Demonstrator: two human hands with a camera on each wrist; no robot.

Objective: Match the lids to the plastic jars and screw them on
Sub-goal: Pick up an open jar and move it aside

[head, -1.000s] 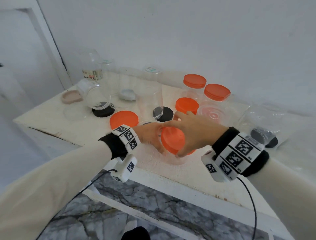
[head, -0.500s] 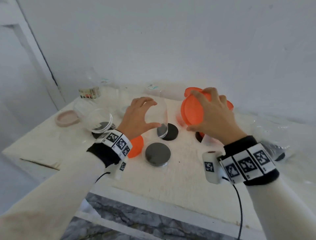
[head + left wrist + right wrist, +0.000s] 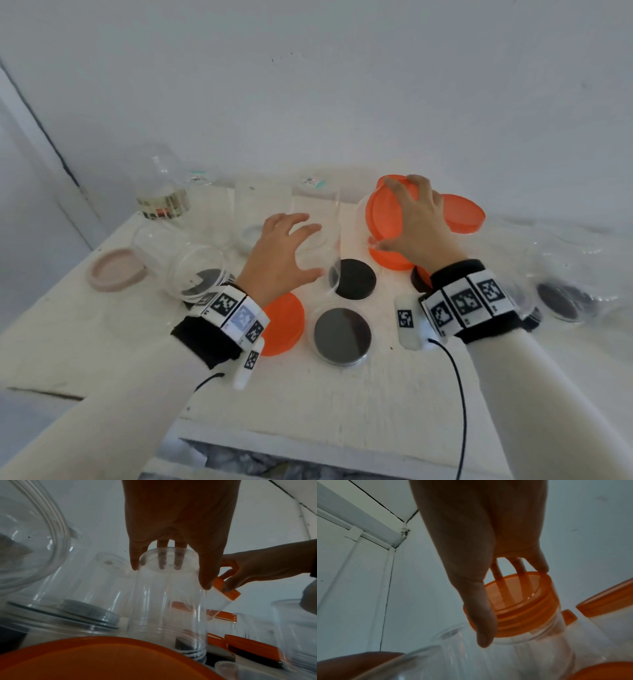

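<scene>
A tall clear jar (image 3: pixel 330 240) stands mouth-down in the middle of the white table (image 3: pixel 239 394). My left hand (image 3: pixel 308 246) reaches over it, and in the left wrist view its thumb and fingers (image 3: pixel 134 562) curl round the jar's (image 3: pixel 168 601) upper end. My right hand (image 3: pixel 394 212) grips the orange lid (image 3: pixel 380 216) that sits on another clear jar (image 3: pixel 530 649), which is tilted at the back right; the thumb and fingers wrap the lid's (image 3: pixel 522 608) rim. The hand hides most of that jar in the head view.
A loose orange lid (image 3: pixel 284 322) and two black lids (image 3: pixel 342 334) (image 3: pixel 354 279) lie near the front. An orange-lidded jar (image 3: pixel 462 214) stands behind my right hand. A pink lid (image 3: pixel 114 274) and a clear jar on its side (image 3: pixel 191 267) lie left. More clear jars (image 3: pixel 565 294) sit right.
My right hand carried the orange-lidded jar from the front edge to the back right. My left hand let go of it and moved onto the upside-down clear jar.
</scene>
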